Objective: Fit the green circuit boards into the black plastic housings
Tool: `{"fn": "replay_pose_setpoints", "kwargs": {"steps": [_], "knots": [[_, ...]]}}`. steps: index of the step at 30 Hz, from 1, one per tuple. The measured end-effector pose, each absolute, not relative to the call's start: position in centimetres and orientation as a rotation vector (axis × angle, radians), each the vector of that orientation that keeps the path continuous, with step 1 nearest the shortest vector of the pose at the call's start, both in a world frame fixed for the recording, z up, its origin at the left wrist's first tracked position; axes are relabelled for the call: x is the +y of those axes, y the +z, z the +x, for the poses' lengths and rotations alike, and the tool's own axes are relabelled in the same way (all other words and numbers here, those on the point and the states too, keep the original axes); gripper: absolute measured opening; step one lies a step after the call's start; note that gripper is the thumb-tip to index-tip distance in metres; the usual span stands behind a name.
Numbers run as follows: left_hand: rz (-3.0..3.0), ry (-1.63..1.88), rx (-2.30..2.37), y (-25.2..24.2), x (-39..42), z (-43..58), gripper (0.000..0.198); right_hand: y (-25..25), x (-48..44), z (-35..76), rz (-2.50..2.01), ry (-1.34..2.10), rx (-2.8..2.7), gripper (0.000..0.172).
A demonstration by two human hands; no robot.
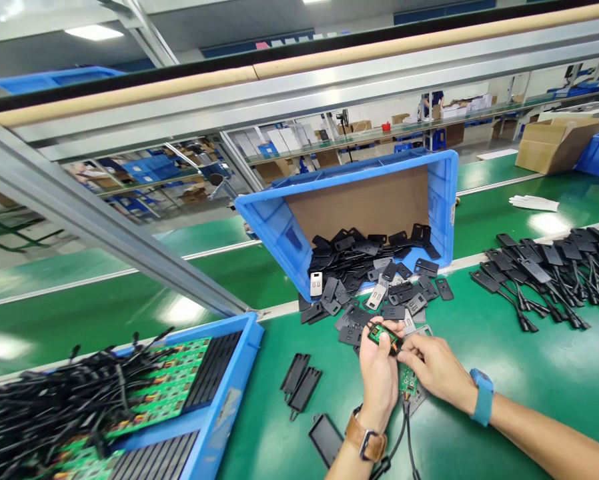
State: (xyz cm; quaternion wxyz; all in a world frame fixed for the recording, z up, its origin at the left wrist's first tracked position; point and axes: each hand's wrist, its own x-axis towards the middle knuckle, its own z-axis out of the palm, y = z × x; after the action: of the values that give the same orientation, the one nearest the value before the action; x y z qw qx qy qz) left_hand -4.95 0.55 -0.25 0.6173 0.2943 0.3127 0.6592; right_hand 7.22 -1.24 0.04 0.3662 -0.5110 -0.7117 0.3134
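My left hand point(379, 370), with a brown watch strap at the wrist, is closed round a small green circuit board point(381, 335) in a black case, its thumb on top. The fingers of my right hand point(437, 367) are pinched together at the lower right end of that board; what lies between them is hidden. Just below sits a second green circuit board point(408, 381) with black cables, over a grey plate point(420, 400). Left of my hands lie black plastic cases point(305, 390), and a larger-looking black case point(325, 439) is partly behind my left wrist.
A tipped blue bin point(347, 179) spills black and grey flat covers point(354, 313) beyond my hands. At left, a blue crate point(237, 393) holds wired circuit boards point(174, 373). Cabled black units point(539, 267) are piled at right, near a white glove point(533, 203). A metal frame point(129, 220) slants down at left.
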Motion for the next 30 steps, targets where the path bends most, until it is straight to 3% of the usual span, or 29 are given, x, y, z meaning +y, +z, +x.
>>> {"fn": "replay_pose_setpoints", "kwargs": {"steps": [10,23,30], "knots": [[0.692,1.551,0.673,-0.1,0.4,-4.7,0.03,-1.9,-1.6,7.2,-1.179,0.343,-1.956,0.019],[0.629,1.538,0.677,-0.1,0.3,-4.7,0.03,-0.8,-1.0,7.1,-1.29,0.787,-1.797,0.024],[0.678,1.526,0.643,-0.1,0.2,-4.4,0.031,-0.8,-0.7,7.2,-1.426,0.761,-1.814,0.027]]}}
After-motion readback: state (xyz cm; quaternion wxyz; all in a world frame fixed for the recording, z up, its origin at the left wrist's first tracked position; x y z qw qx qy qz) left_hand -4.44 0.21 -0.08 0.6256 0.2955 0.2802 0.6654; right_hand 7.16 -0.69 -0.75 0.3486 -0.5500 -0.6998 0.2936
